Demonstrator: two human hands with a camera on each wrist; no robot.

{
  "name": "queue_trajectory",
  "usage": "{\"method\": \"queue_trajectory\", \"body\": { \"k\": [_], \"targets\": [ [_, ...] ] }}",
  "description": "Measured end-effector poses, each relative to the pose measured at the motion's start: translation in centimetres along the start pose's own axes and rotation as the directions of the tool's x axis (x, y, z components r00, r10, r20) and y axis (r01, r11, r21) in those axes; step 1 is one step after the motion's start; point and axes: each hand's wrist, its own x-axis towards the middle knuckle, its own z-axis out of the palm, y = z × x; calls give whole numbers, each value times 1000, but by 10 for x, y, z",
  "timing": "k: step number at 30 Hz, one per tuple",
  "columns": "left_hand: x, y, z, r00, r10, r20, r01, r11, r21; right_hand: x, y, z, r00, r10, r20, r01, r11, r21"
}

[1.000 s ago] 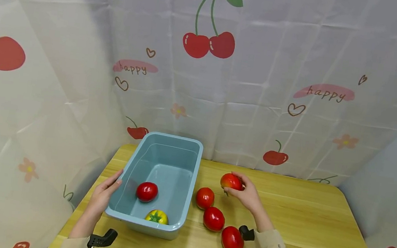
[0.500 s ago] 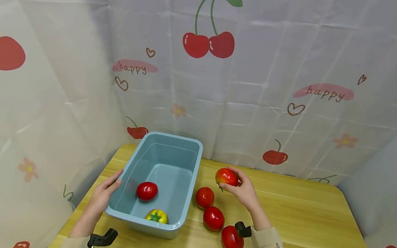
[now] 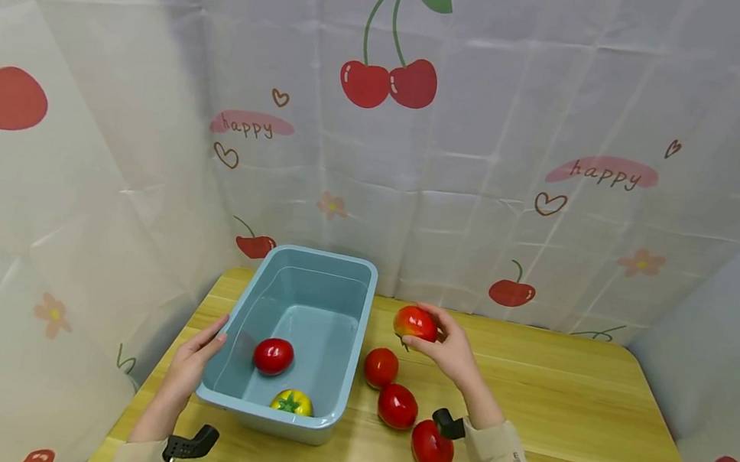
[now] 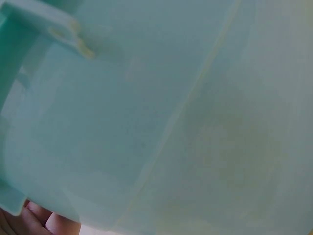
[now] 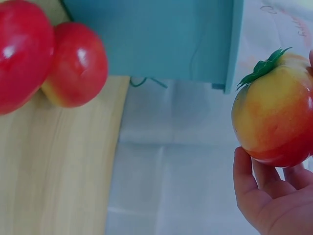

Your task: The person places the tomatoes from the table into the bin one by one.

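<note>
In the head view my left hand (image 3: 185,369) grips the left rim of a blue plastic bin (image 3: 362,338); the left wrist view shows fingers (image 4: 36,218) at the lip beside the bin's outer wall (image 4: 137,117). A glossy red tomato (image 3: 274,356) and a yellow one with a green star-shaped top (image 3: 293,403) lie inside. Right of the bin, my right hand (image 3: 454,355) holds a red-and-yellow tomato (image 5: 274,115) with green leaves, raised above the table. Thumb and fingers close around its sides.
Three red tomatoes, the rearmost (image 3: 382,368), the middle one (image 3: 398,407) and the nearest (image 3: 432,447), lie in a slanting row on the wooden table (image 3: 562,416), right of the bin. A cherry-printed white cloth (image 3: 437,247) hangs behind the table.
My right hand has moved left and slightly up, bringing the red-and-yellow tomato closer to the bin. My left hand and the bin have stayed in place.
</note>
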Motion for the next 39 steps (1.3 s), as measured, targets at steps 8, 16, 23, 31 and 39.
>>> {"method": "queue_trajectory", "body": {
  "k": [8, 16, 23, 31, 39],
  "targets": [
    [1, -1, 0, 1000, -2, 3, 2, 1000, -5, 1, -17, 9, 999, -34, 22, 34, 999, 23],
    [1, -2, 0, 1000, 2, 8, -2, 1000, -1, -14, -62, 22, 996, -62, 63, 60, 998, 35],
    [2, -2, 0, 1000, 1, 1, -1, 1000, -8, -12, -74, 35, 991, -85, 102, 78, 995, 68],
    [0, -2, 0, 1000, 2, 5, -2, 1000, -5, -10, -82, 51, 985, -108, 135, 98, 992, 76],
    [0, -2, 0, 1000, 8, 4, -8, 1000, -8, -10, -87, 61, 981, -111, 161, 98, 991, 87]
  ]
}}
